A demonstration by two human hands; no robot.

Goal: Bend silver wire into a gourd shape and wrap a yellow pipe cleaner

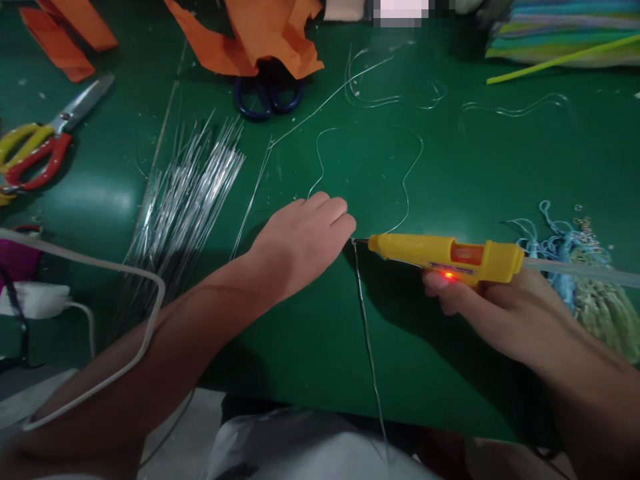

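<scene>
Red-and-yellow scissors point(64, 119) lie at the upper left of the green surface point(500, 160); an orange piece point(275, 33) partly covers dark blue handles point(270, 107) at top centre. Silvery strands point(195, 187) lie left of centre, tassels point(595, 293) at right. A white cable point(100, 261) crosses the left forearm point(200, 313).

The right grip point(485, 300) wraps around a yellow glue gun point(417, 250), nozzle at the wire's point(367, 327) upper end, mid-frame. Just beside, the left grip point(310, 233) is curled; its fingertips are hidden, so I cannot tell whether it pinches the wire.
</scene>
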